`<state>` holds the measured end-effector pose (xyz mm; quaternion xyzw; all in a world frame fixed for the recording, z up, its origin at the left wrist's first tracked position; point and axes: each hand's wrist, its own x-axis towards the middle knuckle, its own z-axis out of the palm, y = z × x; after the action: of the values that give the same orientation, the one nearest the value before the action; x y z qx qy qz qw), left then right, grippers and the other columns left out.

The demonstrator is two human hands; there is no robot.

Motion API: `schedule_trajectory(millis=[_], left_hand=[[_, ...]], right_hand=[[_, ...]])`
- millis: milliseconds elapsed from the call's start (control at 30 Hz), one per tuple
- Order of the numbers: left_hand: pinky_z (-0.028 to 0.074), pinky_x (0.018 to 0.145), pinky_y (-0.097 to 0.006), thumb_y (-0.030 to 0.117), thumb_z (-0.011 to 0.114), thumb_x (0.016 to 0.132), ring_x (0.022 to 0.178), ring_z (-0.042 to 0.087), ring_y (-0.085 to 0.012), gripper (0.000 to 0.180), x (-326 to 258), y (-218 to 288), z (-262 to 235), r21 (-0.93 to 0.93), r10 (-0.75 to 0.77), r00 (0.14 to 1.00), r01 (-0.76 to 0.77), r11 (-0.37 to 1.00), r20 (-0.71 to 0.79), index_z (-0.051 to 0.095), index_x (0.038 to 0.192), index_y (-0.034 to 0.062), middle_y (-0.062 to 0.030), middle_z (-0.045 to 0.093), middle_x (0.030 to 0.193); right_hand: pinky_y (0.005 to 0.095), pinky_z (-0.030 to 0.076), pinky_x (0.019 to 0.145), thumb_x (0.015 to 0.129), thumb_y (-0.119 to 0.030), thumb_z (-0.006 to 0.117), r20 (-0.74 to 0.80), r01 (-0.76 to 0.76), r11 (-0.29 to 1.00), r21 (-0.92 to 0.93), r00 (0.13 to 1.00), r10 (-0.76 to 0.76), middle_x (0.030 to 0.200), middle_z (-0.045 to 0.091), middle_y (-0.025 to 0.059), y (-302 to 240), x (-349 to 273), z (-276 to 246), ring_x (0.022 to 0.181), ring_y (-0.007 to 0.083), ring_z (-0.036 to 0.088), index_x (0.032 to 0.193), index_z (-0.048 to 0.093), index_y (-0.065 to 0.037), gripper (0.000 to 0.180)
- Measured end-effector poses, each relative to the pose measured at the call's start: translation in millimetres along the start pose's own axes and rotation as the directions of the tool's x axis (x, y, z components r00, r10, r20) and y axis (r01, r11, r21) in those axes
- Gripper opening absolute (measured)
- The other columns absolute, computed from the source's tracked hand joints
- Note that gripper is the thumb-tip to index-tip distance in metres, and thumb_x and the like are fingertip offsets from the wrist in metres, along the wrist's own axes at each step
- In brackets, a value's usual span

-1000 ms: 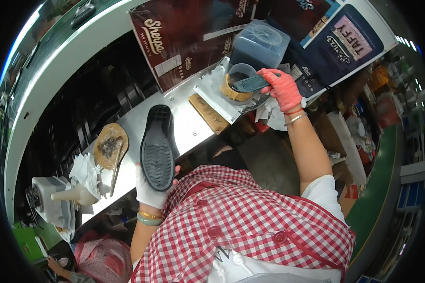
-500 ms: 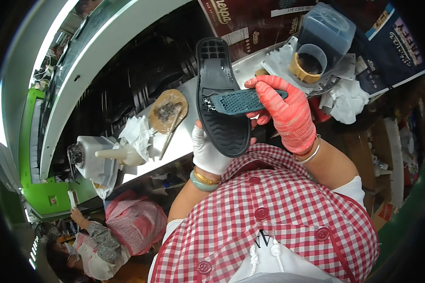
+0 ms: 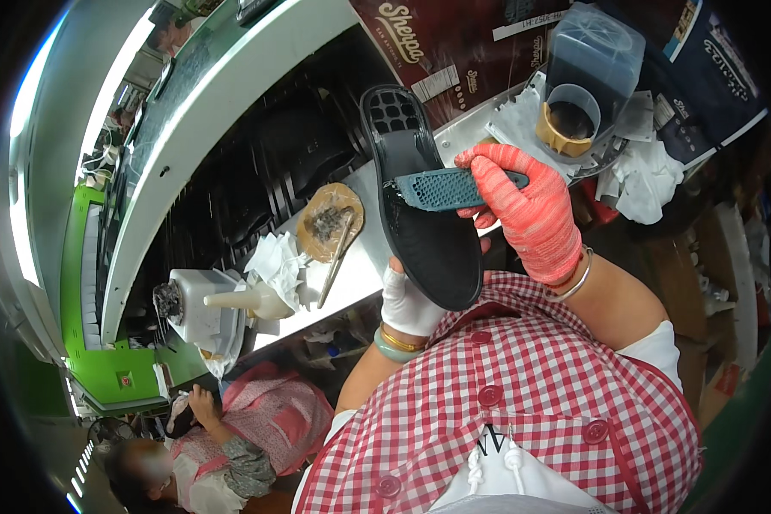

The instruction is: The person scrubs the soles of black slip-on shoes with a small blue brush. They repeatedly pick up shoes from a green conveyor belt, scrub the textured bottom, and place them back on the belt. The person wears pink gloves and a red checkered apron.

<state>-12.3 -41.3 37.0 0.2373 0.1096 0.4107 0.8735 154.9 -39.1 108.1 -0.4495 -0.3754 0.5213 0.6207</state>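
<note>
A black shoe sole (image 3: 435, 265) is held lengthwise in front of me, its honeycomb-like cell pattern at the far end. My left hand (image 3: 409, 306), in a white glove with bare fingertips, is closed around the sole's near half from below; most of the fingers are hidden behind it. In a red knitted glove, my right hand (image 3: 527, 210) grips a teal brush (image 3: 450, 189) with a dimpled pattern. The brush's tip lies at the left edge of the sole's middle, where a small whitish wet streak shows. The bristles cannot be made out.
Left on the bench are a round brown pad (image 3: 332, 210) with a stick, crumpled tissue (image 3: 274, 265) and a white funnel-shaped container (image 3: 261, 300). A cup of dark liquid (image 3: 571, 120) stands right by a translucent box (image 3: 604, 51). Another person (image 3: 257, 428) works at lower left.
My view has shifted a little. The sole has tilted so its near tread shows less, and the brush tip has moved from the sole's middle to its left edge.
</note>
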Motion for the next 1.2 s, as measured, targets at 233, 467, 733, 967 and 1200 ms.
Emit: schedule_trajectory(millis=[233, 467, 733, 967, 1200], left_hand=[[0.039, 0.098, -0.055, 0.049, 0.074, 0.069, 0.128, 0.035, -0.0399, 0.100, -7.4, 3.3, 0.6, 0.018, -0.095, 0.995, 0.095, 0.995, 0.020, 0.020, 0.141, 0.0064, -0.0174, 0.033, 0.139], [0.038, 0.097, -0.060, 0.058, 0.073, 0.064, 0.127, 0.033, -0.0440, 0.108, -9.2, 3.1, -11.1, 0.160, -0.198, 0.979, 0.189, 0.969, 0.041, 0.018, 0.142, 0.0068, -0.0178, 0.031, 0.139], [0.043, 0.097, -0.049, 0.053, 0.072, 0.069, 0.125, 0.039, -0.0384, 0.100, -10.2, 0.4, -5.7, 0.033, -0.150, 0.988, 0.149, 0.988, 0.034, 0.023, 0.140, 0.0024, -0.0199, 0.036, 0.137], [0.049, 0.090, -0.046, 0.058, 0.065, 0.074, 0.118, 0.047, -0.0370, 0.091, 2.4, -0.4, -19.6, 0.038, -0.053, 0.994, 0.050, 0.998, 0.093, 0.028, 0.138, 0.0044, -0.0190, 0.040, 0.134], [0.053, 0.081, -0.050, 0.061, 0.060, 0.075, 0.113, 0.048, -0.0345, 0.087, -1.9, -2.2, -20.8, -0.027, -0.041, 0.996, 0.038, 0.999, -0.080, 0.030, 0.137, 0.0067, -0.0187, 0.042, 0.131]], right_hand=[[0.0191, 0.047, 0.054, 0.091, -0.019, 0.056, -0.015, 0.119, 0.992, 0.037, 0.993, -0.118, 0.083, 0.066, 0.0057, -18.0, 13.9, -3.0, 0.065, 0.0092, 0.063, 0.102, 0.063, -0.002, 0.021], [0.0188, 0.047, 0.052, 0.091, -0.019, 0.054, -0.031, 0.159, 0.987, 0.012, 0.987, -0.159, 0.080, 0.065, 0.0049, -30.3, 30.9, -8.5, 0.063, 0.0082, 0.062, 0.099, 0.063, -0.003, 0.020], [0.0193, 0.047, 0.051, 0.090, -0.018, 0.054, -0.004, 0.071, 0.990, -0.124, 0.997, -0.072, 0.077, 0.064, 0.0047, -32.6, 23.3, -7.8, 0.061, 0.0092, 0.062, 0.096, 0.064, -0.002, 0.020], [0.0192, 0.047, 0.049, 0.091, -0.022, 0.056, 0.046, -0.114, 0.992, -0.057, 0.992, 0.117, 0.077, 0.063, 0.0045, 1.7, -3.1, -9.6, 0.060, 0.0087, 0.060, 0.098, 0.063, -0.003, 0.022], [0.0195, 0.047, 0.050, 0.090, -0.020, 0.056, 0.073, -0.169, 0.982, -0.089, 0.982, 0.175, 0.081, 0.064, 0.0050, 7.9, -8.1, -7.2, 0.062, 0.0090, 0.061, 0.098, 0.064, -0.003, 0.021]])
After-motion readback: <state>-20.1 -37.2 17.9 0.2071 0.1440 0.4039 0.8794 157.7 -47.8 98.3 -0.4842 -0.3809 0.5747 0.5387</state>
